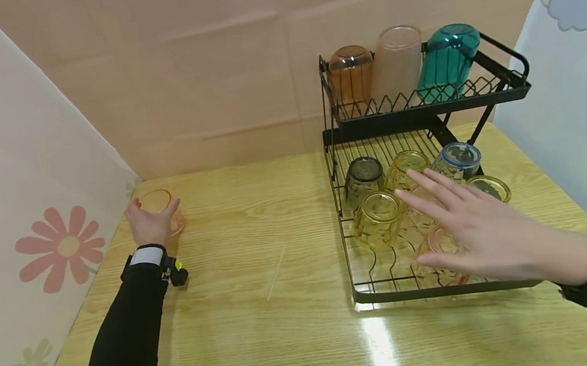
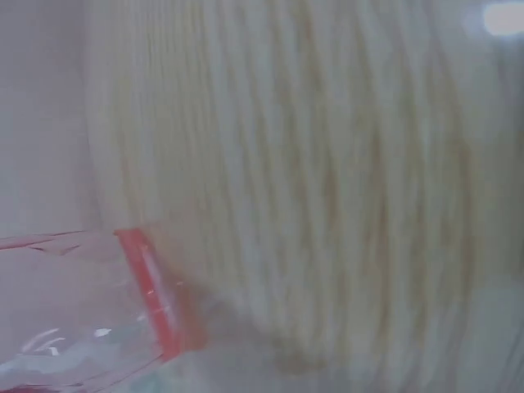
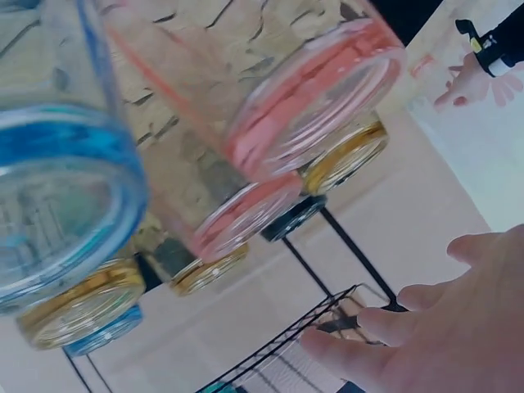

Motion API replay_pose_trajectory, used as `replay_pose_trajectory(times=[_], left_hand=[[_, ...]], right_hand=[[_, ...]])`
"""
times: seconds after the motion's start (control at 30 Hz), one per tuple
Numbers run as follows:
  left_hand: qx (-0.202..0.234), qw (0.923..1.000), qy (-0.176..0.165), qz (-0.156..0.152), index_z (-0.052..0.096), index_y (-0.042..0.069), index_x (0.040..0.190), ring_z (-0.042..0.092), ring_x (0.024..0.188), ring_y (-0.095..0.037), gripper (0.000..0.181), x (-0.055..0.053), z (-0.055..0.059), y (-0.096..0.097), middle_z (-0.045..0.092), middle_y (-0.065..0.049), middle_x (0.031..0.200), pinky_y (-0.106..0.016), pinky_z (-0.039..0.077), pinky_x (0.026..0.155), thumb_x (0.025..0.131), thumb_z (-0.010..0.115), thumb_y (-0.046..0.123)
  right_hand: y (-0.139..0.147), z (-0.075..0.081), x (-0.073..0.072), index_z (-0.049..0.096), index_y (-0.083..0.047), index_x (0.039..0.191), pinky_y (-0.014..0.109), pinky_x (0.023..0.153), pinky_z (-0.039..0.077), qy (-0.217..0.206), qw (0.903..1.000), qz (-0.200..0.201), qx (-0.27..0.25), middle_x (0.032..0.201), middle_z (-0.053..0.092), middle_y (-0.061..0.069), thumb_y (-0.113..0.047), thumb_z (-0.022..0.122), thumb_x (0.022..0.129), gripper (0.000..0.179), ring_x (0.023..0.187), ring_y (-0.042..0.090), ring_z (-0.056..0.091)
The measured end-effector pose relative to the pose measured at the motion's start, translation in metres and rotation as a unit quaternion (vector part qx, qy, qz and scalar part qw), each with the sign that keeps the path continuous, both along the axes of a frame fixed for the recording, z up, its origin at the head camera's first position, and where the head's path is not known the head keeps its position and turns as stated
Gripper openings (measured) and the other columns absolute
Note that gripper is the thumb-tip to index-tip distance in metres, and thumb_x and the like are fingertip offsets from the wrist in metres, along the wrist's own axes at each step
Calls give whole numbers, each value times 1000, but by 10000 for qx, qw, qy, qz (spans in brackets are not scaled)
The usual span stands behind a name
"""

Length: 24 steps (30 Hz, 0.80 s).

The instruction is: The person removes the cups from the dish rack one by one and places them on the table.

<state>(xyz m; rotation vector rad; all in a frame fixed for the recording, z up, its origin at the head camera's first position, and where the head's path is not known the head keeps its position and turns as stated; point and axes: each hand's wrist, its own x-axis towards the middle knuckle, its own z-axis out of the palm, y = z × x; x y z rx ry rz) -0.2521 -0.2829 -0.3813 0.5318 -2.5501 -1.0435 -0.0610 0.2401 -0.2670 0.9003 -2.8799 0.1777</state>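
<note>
At the far left of the table, my left hand point(image 1: 150, 226) holds a clear pink-tinted drinking glass point(image 1: 157, 201), thumb and fingers on opposite sides. In the left wrist view, the glass point(image 2: 74, 319) shows a red-pink edge close to the wood grain. Over the lower tier of a black dish rack point(image 1: 393, 296), my right hand point(image 1: 473, 229) is held with fingers spread and nothing in its grasp. Beneath and around it stand upturned glasses: a pink one point(image 1: 444, 244) partly hidden by the hand, yellow ones point(image 1: 379, 215), a dark one point(image 1: 363, 178) and a blue-based one point(image 1: 459, 158).
On the rack's upper tier stand an amber glass point(image 1: 352, 73), a tall pale pink glass point(image 1: 399, 62) and a teal glass point(image 1: 448, 62). Patterned sheets hang at both sides, with a plain backdrop point(image 1: 178, 81) behind the wooden table point(image 1: 254, 223).
</note>
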Motion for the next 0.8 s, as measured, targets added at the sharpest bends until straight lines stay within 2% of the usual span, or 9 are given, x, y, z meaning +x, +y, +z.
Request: replay_pose_trajectory(times=[0.07, 0.13, 0.23, 0.33, 0.43, 0.53, 0.63, 0.8], left_hand=[[-556, 9979, -289, -131, 6, 6, 144, 24, 128, -36, 108, 0, 5, -2, 18, -19, 144, -52, 26, 97, 71, 55, 69], [-1244, 9911, -391, -283, -1, 6, 145, 14, 132, -40, 111, 0, 10, -4, 9, -22, 147, -60, 17, 98, 72, 51, 72], [-2293, 9718, -232, -491, -8, 10, 145, -4, 134, -39, 112, 0, 19, -4, -2, -21, 149, -63, 1, 98, 72, 47, 75], [-2941, 9531, 24, -710, -13, 16, 144, -14, 134, -33, 107, 0, 31, 4, -10, -16, 150, -61, -8, 97, 74, 41, 77], [-3204, 9419, 228, -978, -15, 20, 143, -16, 133, -29, 103, 3, 44, 20, -10, -12, 150, -60, -8, 98, 75, 36, 78], [-3313, 9338, 429, -1283, -16, 22, 143, -15, 134, -26, 102, 8, 54, 40, -11, -10, 151, -61, -6, 98, 75, 36, 78], [-3461, 9232, 591, -1563, -15, 22, 143, -14, 134, -23, 102, 15, 61, 61, -11, -9, 150, -61, -4, 99, 75, 36, 79], [-3465, 9124, 692, -2065, -14, 24, 143, -13, 134, -23, 103, 31, 69, 95, -10, -5, 151, -61, -1, 99, 73, 34, 81]], right_hand=[[4, -1, 1, 12, -27, 147, 61, 96, 20, 61, 10000, -13, -62, 152, -1, 2, -56, 57, 80, 86, 136, 25, 2], [7, -3, 3, 14, -27, 146, 61, 96, 20, 124, 9999, 4, -105, 152, 0, 2, -55, 58, 79, 85, 136, 25, 2], [11, -4, 4, 16, -26, 146, 60, 97, 20, 245, 9996, 59, -154, 152, 3, 3, -55, 58, 79, 84, 136, 26, 4], [13, -6, 5, 18, -25, 146, 59, 97, 21, 335, 9993, 77, -136, 152, 4, 4, -55, 58, 79, 84, 136, 27, 4], [15, -9, 8, 19, -24, 146, 59, 97, 21, 383, 9992, 65, -121, 152, 4, 5, -55, 59, 78, 84, 136, 27, 5], [16, -12, 9, 20, -23, 146, 58, 97, 21, 387, 9992, 50, -90, 152, 4, 5, -54, 59, 78, 84, 136, 28, 5], [18, -16, 11, 19, -23, 146, 59, 97, 21, 301, 9995, 6, -83, 152, 4, 5, -55, 59, 78, 84, 136, 28, 4], [19, -23, 14, 17, -24, 146, 61, 97, 19, 77, 9999, -81, -98, 152, 3, 5, -54, 58, 80, 84, 136, 27, 2]])
